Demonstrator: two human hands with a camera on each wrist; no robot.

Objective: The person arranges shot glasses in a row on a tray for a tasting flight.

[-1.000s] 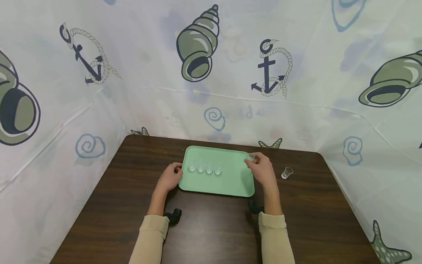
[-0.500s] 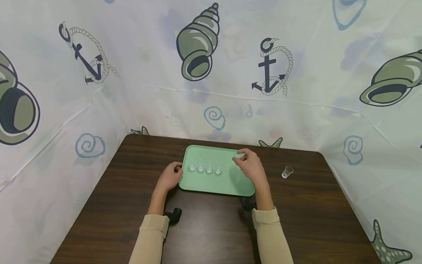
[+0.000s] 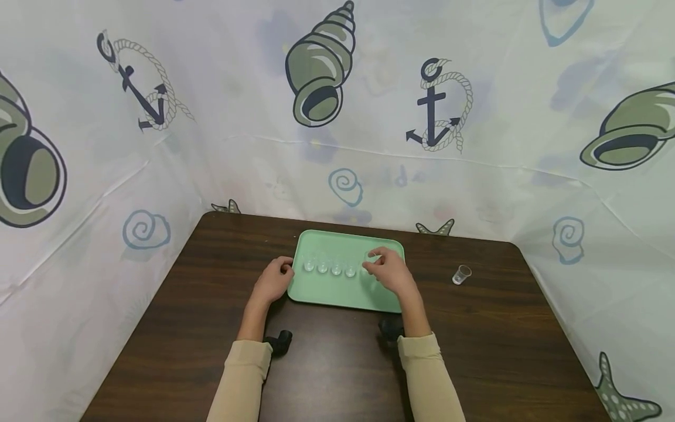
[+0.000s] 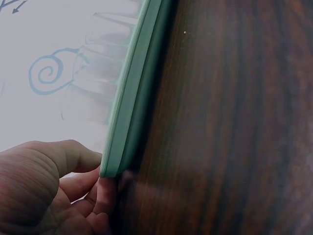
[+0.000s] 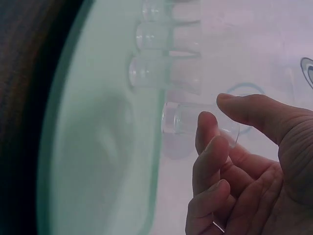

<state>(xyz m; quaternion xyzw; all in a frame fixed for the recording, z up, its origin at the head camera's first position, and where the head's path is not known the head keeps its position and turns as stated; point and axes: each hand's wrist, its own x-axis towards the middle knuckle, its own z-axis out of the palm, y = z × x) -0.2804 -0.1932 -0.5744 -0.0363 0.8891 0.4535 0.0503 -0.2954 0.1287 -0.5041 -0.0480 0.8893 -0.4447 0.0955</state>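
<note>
A mint-green tray (image 3: 316, 298) lies on the table, with a row of several small clear shot glasses (image 3: 336, 270) standing on its left half. My left hand (image 3: 272, 281) is at the tray's left edge; in the left wrist view the thumb is against the rim and fingers reach under it. Over the tray's right half, my right hand (image 3: 389, 271) holds another clear shot glass (image 5: 183, 117) between thumb and fingers. In the right wrist view that glass is apart from the row, its thick base clear of the fingers. One more shot glass (image 3: 461, 275) rests right of the tray.
The dark wooden table (image 3: 337, 363) extends around the tray. A pale cloth (image 3: 242, 176) printed with shells and anchors hangs behind and beside it. Dark devices are strapped at both wrists.
My right hand has carried its shot glass left and nearer me, from the tray's far right corner toward the row. The left hand stays at the tray's edge.
</note>
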